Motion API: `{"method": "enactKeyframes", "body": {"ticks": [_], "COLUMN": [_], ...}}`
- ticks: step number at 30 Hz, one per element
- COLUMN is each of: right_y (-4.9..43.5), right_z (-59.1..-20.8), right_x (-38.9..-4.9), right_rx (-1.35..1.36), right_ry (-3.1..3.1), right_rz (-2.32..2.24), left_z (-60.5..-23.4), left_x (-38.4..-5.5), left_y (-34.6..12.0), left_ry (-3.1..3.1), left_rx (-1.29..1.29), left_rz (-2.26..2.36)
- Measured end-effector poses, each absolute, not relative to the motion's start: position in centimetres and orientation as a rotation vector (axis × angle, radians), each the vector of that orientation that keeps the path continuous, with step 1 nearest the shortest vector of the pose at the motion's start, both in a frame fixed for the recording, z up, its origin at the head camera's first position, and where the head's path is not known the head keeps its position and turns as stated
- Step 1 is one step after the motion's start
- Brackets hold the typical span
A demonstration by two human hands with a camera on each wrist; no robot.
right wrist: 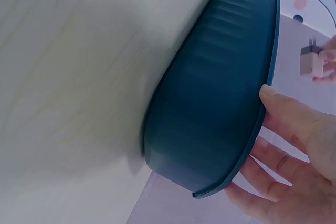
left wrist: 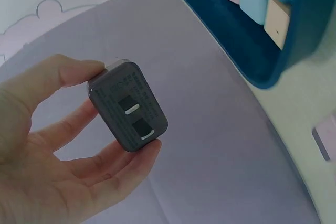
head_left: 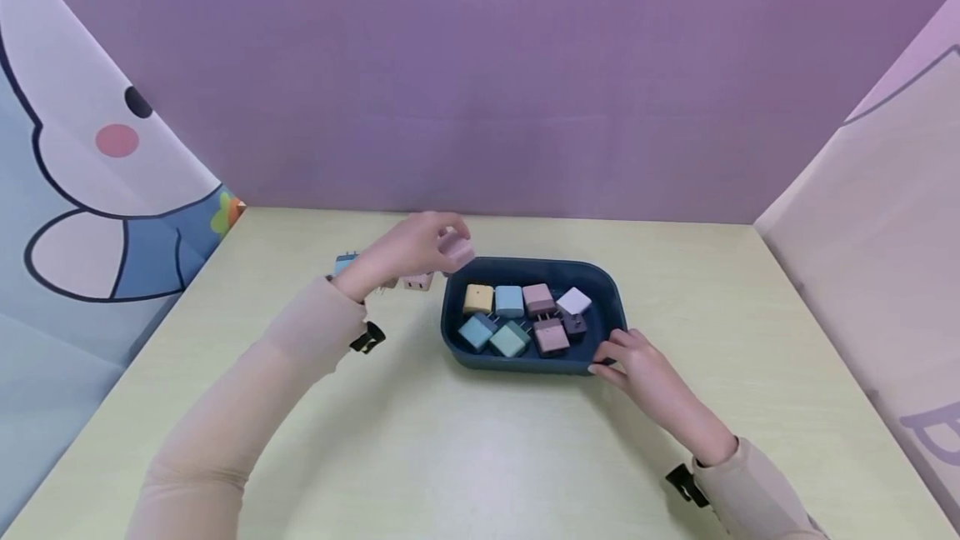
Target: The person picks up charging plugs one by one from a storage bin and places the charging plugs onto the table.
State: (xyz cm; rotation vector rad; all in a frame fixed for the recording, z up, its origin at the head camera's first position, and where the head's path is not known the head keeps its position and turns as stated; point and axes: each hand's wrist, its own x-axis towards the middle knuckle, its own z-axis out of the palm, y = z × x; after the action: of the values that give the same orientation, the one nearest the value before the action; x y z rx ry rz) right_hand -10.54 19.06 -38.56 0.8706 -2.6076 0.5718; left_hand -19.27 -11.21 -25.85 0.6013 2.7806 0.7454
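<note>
My left hand (head_left: 412,248) pinches a pink plug charger (head_left: 456,249) between thumb and fingers, above the table just beyond the left end of a dark blue plastic basin (head_left: 534,365). In the left wrist view, the charger's dark grey face (left wrist: 128,106) with two metal prongs faces the camera. The right hand (head_left: 641,373) grips the basin's near right corner, thumb on the rim in the right wrist view. Inside the basin lie several chargers, among them a yellow one (head_left: 478,298), a light blue one (head_left: 509,302), a green one (head_left: 510,340) and a white one (head_left: 574,301).
On the table (head_left: 480,457), left of the basin, a pink charger (head_left: 417,282) and a blue charger (head_left: 345,262) lie partly hidden by the left hand and wrist. A purple backdrop (head_left: 495,90) rises behind the table, with printed cloths at both sides.
</note>
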Motion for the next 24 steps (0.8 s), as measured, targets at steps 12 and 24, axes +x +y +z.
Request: {"method": "enactKeyframes", "body": {"ticks": [12, 24], "right_y": [19.1, 19.1], "right_z": [-38.6, -38.8], "right_x": [-10.6, -10.7], "right_rx": [0.885, 0.886], "right_ry": [-2.588, -2.589], "right_rz": [0.579, 0.581], "left_z": [-26.2, -27.7], "left_x": [-19.4, -20.5], "left_y": [-15.5, -19.0], "left_ry": [2.856, 2.886], "left_rx": [0.445, 0.322], "left_rz": [0.706, 0.735]}}
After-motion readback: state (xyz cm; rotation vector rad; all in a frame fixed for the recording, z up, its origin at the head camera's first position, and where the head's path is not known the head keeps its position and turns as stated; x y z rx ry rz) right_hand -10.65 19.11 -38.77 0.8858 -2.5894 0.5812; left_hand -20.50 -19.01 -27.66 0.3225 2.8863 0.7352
